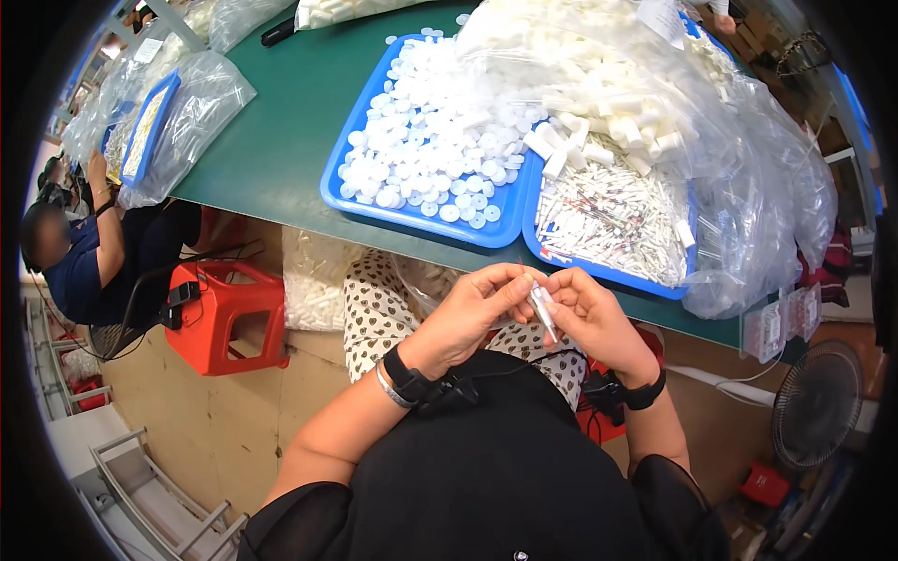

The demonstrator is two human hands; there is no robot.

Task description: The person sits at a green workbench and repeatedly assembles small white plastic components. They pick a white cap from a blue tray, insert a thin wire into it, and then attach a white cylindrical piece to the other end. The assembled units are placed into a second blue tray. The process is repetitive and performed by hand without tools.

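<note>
My left hand (477, 309) and my right hand (599, 316) meet over my lap, just short of the table's front edge. Fingers of both are closed in a pinch on a slim white cylindrical part (542, 307), tilted, with a thin red wire above it. Its exact kind is too small to make out. Beyond my hands, a blue tray (329, 178) holds many translucent white discs (426, 154). Beside it on the right, another blue tray (599, 271) carries a heap of thin white pieces with red and dark wires (613, 220), with white tubes (561, 150) at its back.
A large clear bag of white tubes (608, 65) leans over both trays on the green table (281, 112). Left stands a red stool (224, 318); a seated person (79, 262) works beyond it. A fan (818, 402) is at the right. Black cables hang near my wrists.
</note>
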